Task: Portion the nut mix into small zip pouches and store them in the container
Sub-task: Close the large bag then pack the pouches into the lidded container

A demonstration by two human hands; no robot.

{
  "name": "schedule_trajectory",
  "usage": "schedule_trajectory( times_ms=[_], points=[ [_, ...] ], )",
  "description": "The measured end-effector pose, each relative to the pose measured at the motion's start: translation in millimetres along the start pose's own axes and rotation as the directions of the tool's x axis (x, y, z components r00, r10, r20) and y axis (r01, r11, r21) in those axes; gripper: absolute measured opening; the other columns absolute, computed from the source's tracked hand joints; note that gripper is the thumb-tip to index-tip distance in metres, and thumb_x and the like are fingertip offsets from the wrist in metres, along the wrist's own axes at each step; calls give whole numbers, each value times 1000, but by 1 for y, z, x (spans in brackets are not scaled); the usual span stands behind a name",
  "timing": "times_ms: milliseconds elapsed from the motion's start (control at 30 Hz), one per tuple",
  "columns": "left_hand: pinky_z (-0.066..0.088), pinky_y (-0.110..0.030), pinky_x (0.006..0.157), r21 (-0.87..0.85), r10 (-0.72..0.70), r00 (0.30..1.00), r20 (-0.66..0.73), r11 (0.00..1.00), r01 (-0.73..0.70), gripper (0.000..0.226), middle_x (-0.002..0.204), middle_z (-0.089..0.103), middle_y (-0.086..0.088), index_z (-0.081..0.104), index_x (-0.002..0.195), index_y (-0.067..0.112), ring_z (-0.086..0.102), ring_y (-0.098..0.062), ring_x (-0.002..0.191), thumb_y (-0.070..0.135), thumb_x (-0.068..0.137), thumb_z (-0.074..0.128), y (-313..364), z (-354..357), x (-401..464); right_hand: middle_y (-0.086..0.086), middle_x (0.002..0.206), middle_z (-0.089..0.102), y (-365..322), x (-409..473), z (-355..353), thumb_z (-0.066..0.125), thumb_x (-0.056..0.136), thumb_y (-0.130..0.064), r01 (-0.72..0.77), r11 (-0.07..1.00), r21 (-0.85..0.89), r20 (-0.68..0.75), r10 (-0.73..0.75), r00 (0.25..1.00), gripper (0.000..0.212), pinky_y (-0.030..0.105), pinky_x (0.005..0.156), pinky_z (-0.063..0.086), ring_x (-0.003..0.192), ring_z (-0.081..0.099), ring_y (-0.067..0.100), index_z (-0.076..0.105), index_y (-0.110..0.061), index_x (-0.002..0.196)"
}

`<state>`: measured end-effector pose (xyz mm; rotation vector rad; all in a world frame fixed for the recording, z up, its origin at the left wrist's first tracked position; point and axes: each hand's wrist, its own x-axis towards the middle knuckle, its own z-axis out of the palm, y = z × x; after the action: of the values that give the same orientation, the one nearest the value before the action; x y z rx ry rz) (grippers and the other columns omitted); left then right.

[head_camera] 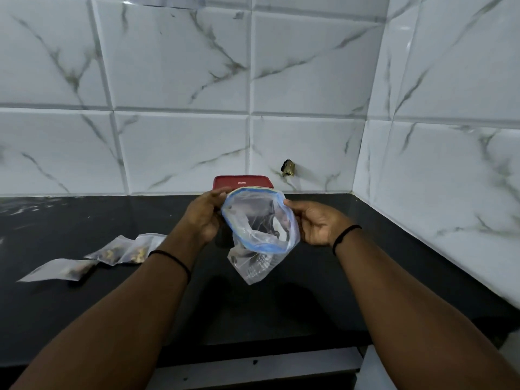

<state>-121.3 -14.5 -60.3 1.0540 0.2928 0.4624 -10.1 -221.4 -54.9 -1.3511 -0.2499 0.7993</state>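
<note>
1. Both my hands are up over the middle of the glossy black stone counter [394, 249], each pinching one side of the mouth of a large clear plastic zip bag with a blue seal strip [257, 220].
2. My left hand [204, 218] grips the left rim, fingers curled over the seal; my right hand [318, 223] grips the right rim with thumb on top. Neither is free.
3. The mouth is pulled into a wide oval and the body hangs crumpled below, clear of the counter. It looks empty, or close to it; I can't make out any nuts through the creased film.
4. To do this well, I'd keep the rim taut on both sides so I can see right to the bottom, then tip one corner down to gather whatever crumbs remain.
5. Toward the left edge of the counter lie three small clear zip pouches [112, 256], flat and overlapping, each with a dark cluster of nut mix inside.
6. The red rectangular plastic container [243, 182] sits at the back edge against the tiled wall, just behind the bag, lid on as far as I can tell.
7. My read: portioning is nearly done, and the pouches are not yet stored.
</note>
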Motion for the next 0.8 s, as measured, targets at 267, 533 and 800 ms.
schedule_trajectory(
  times_ms=[267, 533, 800],
  points=[
    [58, -42, 82, 94, -399, 897, 192, 917, 388, 46, 98, 66, -12, 67, 99, 1, 65, -25, 93, 39, 74, 77, -17, -29, 2, 18, 120, 65, 22, 21, 12, 73, 81, -19, 183, 918, 351, -43, -180, 983, 56, 51, 110, 42, 117, 60, 32, 59, -3, 133],
    [60, -38, 81, -3, -112, 855, 506, 991, 132, 76, 106, 68, -13, 62, 119, 4, 69, -24, 91, 13, 52, 97, -21, -4, 0, 12, 88, 64, 19, 22, 28, 61, 88, -17, 362, 893, 267, -375, -249, 893, 12, 35, 79, 53, 78, 62, 24, 65, -6, 89],
    [40, -19, 36, 112, 5, 996, 88, 994, -15, 33, 73, 52, -13, 44, 77, 15, 48, -19, 47, -17, 84, 48, -3, 21, -10, 9, 67, 56, 3, 7, 18, 61, 87, -12, 376, 921, -102, -596, -359, 718, 15, 27, 52, 39, 55, 53, 22, 62, -4, 74]
  ],
)
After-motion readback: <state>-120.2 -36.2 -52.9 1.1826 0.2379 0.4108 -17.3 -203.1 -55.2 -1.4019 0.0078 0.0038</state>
